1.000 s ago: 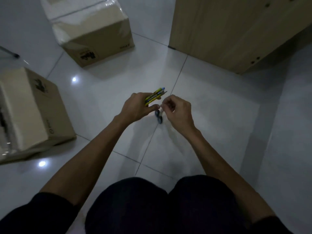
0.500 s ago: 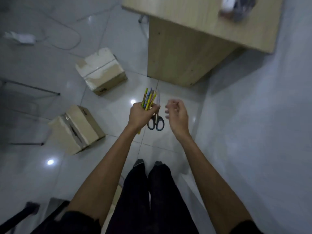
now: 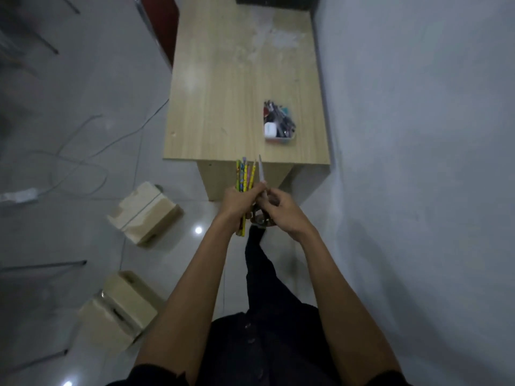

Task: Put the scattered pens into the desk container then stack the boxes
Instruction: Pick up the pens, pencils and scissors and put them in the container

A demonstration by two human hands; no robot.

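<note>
My left hand grips a bundle of several coloured pens, tips pointing up toward the desk. My right hand is closed around a pair of scissors, whose blade sticks up beside the pens and whose dark handles show below the fingers. The two hands touch. The desk container, a small clear tray filled with stationery, sits on the wooden desk ahead. Two cardboard boxes lie apart on the floor at left, one nearer the desk and one closer to me.
A grey wall runs along the right, close to the desk. Loose cables and a white power strip lie on the tiled floor at left. Metal chair legs stand at the far left.
I have stood up, so the desk top and container have come into view. My right hand has closed on the scissors, against my left hand, which still holds the pens.
</note>
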